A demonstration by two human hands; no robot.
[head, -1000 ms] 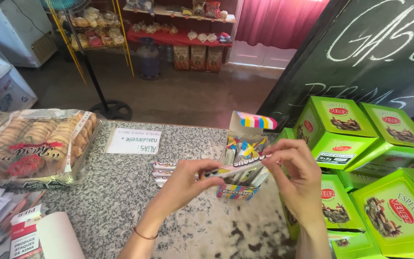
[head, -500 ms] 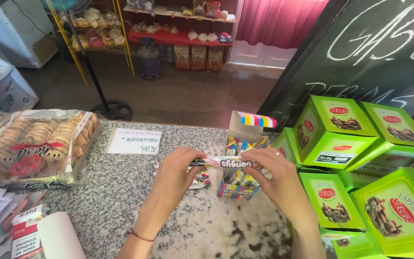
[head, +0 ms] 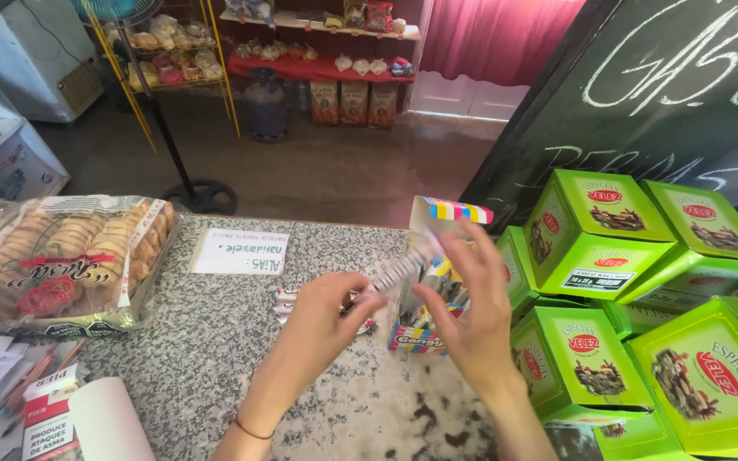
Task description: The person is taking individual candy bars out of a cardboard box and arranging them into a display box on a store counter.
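Note:
My left hand [head: 322, 320] pinches the lower end of a long striped candy pack [head: 401, 269], which is blurred and tilted up toward a small colourful display box [head: 427, 339] on the speckled stone counter [head: 207, 350]. My right hand [head: 471, 320] is beside the box with its fingers spread against the front, the thumb close to the pack. The box's striped lid flap [head: 459, 210] stands open. A few more candy packs [head: 287, 298] lie flat on the counter behind my left hand.
Stacked green cartons [head: 595, 235] crowd the right side of the counter under a chalkboard [head: 685, 94]. A clear bag of biscuits [head: 57, 265] lies at the left, a white paper card [head: 241, 253] behind it, and a red-and-white pack [head: 49, 418] at the lower left.
The candy pack, held level between both hands before, is now tipped upward toward the open box. My right hand has let its fingers spread and moved against the box.

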